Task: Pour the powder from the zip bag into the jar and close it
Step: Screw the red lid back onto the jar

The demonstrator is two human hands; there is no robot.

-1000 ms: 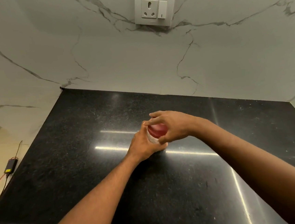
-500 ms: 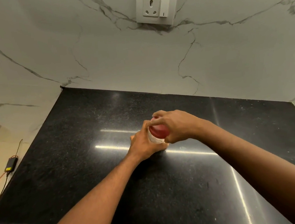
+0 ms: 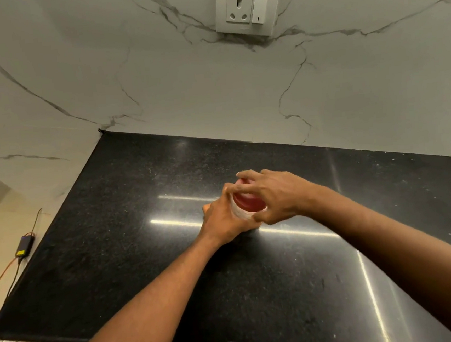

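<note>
A small clear jar stands on the black stone counter, near its middle. A red lid sits on top of the jar. My left hand wraps around the jar's body from the left. My right hand reaches over from the right, its fingers and thumb curled round the rim of the red lid. Most of the jar is hidden behind both hands, so its contents do not show. No zip bag is in view.
A marbled white wall rises behind the counter, with a socket and switch plate high up. On the floor to the left lies a small black adapter with orange and black wires. The counter's left and front edges drop off.
My right hand has turned on the red lid, its fingers shifting round the rim. My left hand has kept its hold on the jar in the same place.
</note>
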